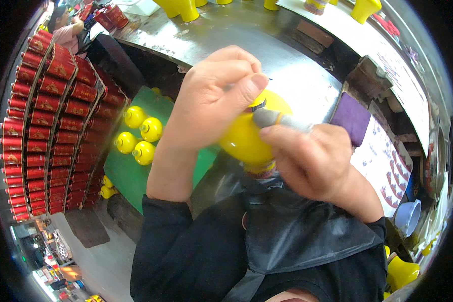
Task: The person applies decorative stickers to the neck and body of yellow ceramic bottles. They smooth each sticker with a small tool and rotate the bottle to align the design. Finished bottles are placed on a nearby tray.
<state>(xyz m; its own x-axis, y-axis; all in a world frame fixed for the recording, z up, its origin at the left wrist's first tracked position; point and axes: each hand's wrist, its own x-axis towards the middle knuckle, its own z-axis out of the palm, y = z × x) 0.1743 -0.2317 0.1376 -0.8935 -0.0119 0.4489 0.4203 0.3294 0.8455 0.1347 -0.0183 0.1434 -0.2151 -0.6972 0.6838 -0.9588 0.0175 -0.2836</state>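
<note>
A glossy yellow bottle (242, 138) with a rounded body stands in front of my chest, its patterned base toward me. My left hand (214, 95) is closed at its neck, the thumb pressed near the top and the fingers curled. A dark patterned band (258, 105) circles the neck just below the thumb. My right hand (312, 158) grips a grey, rounded-tipped tool (267, 119) with a yellow band. Its tip touches or nearly touches the bottle beside the neck band. Motion blurs the right hand, and the tool's exact kind cannot be told.
Several yellow rounded bottles (144, 152) sit on a green board (127, 178) at left, beside tall stacks of red cans (60, 126). Right, a purple cloth (351, 118) adjoins a printed sheet (380, 163); a blue basin (407, 217) is beyond. Another person (68, 31) sits far left.
</note>
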